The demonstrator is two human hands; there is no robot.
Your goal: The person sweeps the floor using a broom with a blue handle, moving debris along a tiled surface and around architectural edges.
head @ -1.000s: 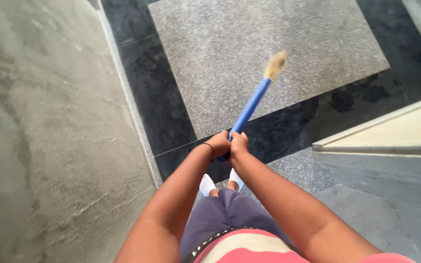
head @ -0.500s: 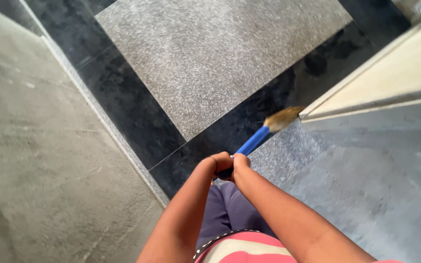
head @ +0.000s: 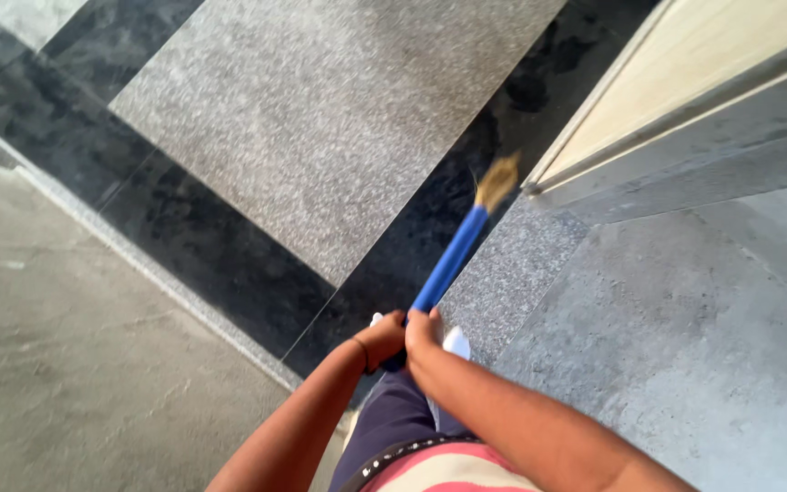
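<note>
Sweeping is the step in hand: you stand over a stone floor with a blue-handled broom gripped at its top end. Your left hand [head: 383, 339] has its fingers curled shut around the handle, and your right hand [head: 423, 330] closes on it just beside, the two touching. From there the broom [head: 453, 260] runs up and to the right, its straw-coloured bristles [head: 497, 181] blurred, at or just above a black granite band [head: 229, 264] beside the corner of a pale raised step [head: 685, 100]. To the far left lies rough grey concrete [head: 66, 364]; between it and the step sits a speckled grey slab [head: 321, 118], and to the right a smoother grey floor [head: 685, 337].

As a judgement, the next stroke calls for keeping both hands tight and drawing the bristles along the dark band without knocking the edge of the step.

Against half a second ago, the bristles now stand a little left of the step's corner instead of tucked against it, and your view has tipped so that less concrete shows.
</note>
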